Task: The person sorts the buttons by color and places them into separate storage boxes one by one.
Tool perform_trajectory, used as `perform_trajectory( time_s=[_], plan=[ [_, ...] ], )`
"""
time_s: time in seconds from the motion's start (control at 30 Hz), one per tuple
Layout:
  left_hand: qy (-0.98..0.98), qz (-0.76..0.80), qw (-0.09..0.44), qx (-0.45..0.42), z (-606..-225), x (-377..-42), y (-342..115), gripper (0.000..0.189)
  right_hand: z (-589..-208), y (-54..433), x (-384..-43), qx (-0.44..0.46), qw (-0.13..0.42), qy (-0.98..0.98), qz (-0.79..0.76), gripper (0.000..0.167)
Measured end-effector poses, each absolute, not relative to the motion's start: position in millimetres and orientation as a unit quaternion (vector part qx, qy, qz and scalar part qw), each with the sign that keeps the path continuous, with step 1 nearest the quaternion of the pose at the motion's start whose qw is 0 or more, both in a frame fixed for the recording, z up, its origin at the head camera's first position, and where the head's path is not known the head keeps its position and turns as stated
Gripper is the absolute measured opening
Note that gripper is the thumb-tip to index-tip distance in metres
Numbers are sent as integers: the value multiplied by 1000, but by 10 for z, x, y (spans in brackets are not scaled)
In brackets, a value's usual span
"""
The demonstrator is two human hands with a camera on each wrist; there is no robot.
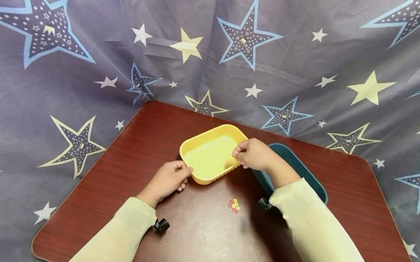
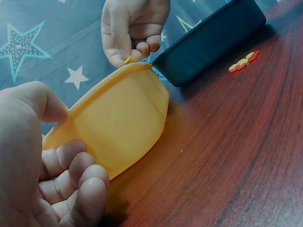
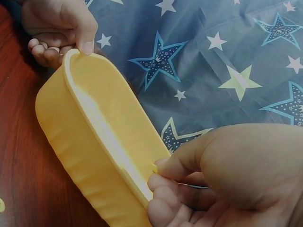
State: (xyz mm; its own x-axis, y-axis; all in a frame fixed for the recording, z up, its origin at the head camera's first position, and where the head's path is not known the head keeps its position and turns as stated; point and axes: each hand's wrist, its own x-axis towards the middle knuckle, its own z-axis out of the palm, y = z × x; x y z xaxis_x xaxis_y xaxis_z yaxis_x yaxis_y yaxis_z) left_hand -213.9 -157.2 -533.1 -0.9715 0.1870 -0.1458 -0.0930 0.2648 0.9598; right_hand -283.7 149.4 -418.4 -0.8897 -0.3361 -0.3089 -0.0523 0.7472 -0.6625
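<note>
Over the yellow box's right end: your right hand (image 1: 252, 155) pinches a yellow piece (image 3: 155, 168) | your left hand (image 1: 167, 178) grips yellow box (image 1: 211, 154), left rim | long axis roughly hand to hand | loose discs (image 1: 234, 205) on your side, right hand looks nearer

Right of the yellow tray (image 1: 211, 156), the teal tray (image 1: 306, 173) is partly covered by the right arm (image 1: 283, 175); at the yellow tray's rim, the right hand (image 1: 253, 154) conceals part of a yellow piece (image 3: 155, 168); before the yellow tray, the discs (image 1: 234, 205) (red, yellow) are too small for surface detail.
</note>
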Motion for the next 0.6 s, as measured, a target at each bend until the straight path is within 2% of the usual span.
perform_trajectory(
  time_s=[0.27, 0.6],
  plan=[
    [790, 603, 111, 29, -5341, -2149, -1572, 40, -4184, 1442, -2946, -95, 219, 911, -335, 22],
    [788, 604, 116, 28, -5332, -2138, -1569, 39, -4215, 1427, -3031, -79, 230, 908, -342, 18]
  ],
)
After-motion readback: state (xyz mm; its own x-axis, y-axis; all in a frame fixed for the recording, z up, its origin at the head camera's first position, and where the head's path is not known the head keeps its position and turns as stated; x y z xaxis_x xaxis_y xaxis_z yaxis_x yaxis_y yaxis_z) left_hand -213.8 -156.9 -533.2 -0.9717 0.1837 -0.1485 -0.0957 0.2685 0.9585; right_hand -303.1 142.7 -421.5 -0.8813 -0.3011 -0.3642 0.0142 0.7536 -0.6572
